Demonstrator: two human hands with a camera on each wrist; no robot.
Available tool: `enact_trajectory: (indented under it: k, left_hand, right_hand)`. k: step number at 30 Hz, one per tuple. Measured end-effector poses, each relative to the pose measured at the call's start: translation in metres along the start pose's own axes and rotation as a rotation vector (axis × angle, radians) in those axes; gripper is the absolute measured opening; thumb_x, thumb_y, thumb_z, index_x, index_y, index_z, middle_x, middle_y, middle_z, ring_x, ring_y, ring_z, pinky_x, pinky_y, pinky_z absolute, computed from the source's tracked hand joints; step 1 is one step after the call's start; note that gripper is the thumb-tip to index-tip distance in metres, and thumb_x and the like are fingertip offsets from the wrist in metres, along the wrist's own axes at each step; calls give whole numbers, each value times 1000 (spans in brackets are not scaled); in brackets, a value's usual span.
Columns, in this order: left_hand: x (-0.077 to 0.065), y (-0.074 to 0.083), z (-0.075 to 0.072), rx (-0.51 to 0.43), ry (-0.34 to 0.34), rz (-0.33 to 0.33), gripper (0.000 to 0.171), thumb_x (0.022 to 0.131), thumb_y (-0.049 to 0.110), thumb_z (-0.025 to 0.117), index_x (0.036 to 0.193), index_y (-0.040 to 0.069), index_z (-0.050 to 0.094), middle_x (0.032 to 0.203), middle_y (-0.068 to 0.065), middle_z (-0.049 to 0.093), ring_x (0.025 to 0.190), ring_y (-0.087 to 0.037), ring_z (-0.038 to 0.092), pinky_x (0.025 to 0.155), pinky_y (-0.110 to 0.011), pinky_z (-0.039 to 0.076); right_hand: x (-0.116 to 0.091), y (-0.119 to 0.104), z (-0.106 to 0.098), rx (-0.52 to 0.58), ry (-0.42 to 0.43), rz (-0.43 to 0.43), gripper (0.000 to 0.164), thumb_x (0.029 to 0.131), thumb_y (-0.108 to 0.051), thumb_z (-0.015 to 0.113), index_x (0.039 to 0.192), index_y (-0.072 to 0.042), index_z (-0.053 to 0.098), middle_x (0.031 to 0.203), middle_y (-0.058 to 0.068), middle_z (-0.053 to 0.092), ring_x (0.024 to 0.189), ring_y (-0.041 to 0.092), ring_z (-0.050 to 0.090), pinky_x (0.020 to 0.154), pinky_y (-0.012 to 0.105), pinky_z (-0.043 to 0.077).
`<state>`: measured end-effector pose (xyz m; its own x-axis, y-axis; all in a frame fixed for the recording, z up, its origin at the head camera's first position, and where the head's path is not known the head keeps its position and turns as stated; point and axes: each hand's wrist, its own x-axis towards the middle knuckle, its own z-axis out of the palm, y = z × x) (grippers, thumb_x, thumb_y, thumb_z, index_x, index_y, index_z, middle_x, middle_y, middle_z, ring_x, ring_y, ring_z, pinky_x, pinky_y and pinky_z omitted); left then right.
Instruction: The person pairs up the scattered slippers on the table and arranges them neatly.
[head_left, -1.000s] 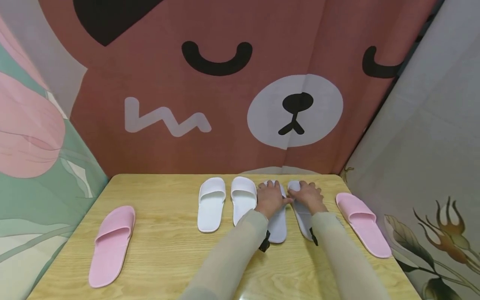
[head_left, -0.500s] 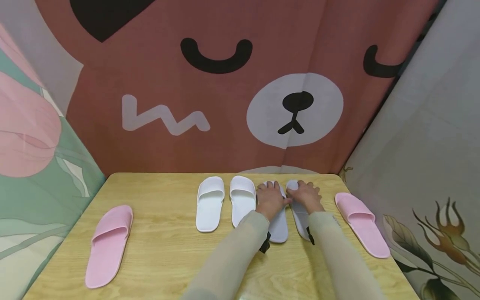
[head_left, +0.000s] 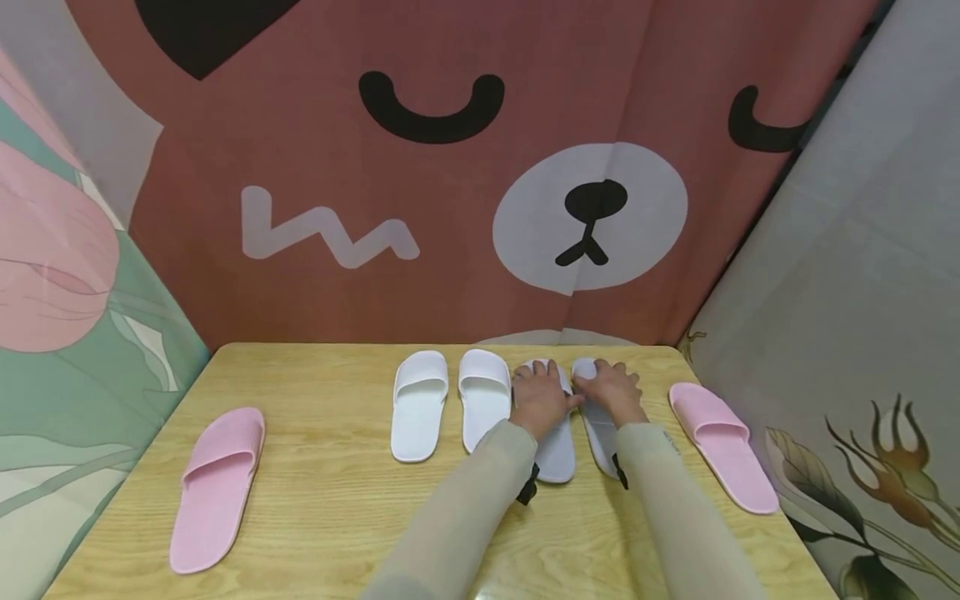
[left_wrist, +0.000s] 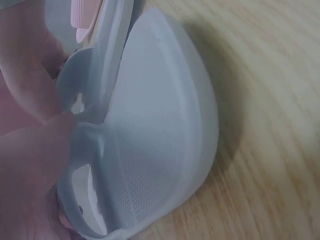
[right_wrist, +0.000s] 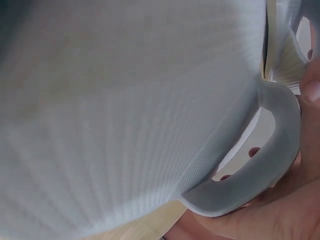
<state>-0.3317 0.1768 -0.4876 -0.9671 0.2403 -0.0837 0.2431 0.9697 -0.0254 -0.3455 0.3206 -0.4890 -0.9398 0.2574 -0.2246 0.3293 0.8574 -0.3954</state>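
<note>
Hands are both curled and gripping: the left hand (head_left: 540, 402) has the left grey slipper (head_left: 557, 457) at its strap end, the right hand (head_left: 613, 393) the right grey slipper (head_left: 602, 440) (tilted, it seems). The step looks like squaring up this pair; the next move probably calls for levelling both soles before release. White slippers (head_left: 418, 425) lie just left of the hands, right pink slipper (head_left: 726, 450) just right, left pink slipper (head_left: 216, 492) well left. Since half a second ago, only the head view has shifted slightly.

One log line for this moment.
left hand: holds left grey slipper | right hand: holds right grey slipper | white slippers: alongside | pink slippers: apart
</note>
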Motion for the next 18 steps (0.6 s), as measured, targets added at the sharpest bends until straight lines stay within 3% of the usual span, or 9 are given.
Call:
enact_trajectory:
  k: [10, 18]
  left_hand:
    - [1, -2, 0, -54, -53, 13, 89, 96, 77, 28, 163, 19, 23, 162, -9, 34, 142, -38, 38, 112, -50, 39]
    - [6, 1, 0, -42, -67, 0, 86, 98, 74, 25, 163, 19, 21, 161, -11, 33, 142, -39, 37, 112, -50, 38]
  right_hand:
    - [2, 3, 2, -18, -37, 6, 85, 97, -58, 52, 157, -2, 29, 155, 38, 22, 140, 63, 16, 109, 73, 23]
    - [2, 2, -1, -9, -42, 6, 85, 98, -58, 51, 159, -4, 27, 155, 36, 22, 139, 60, 19, 108, 72, 24]
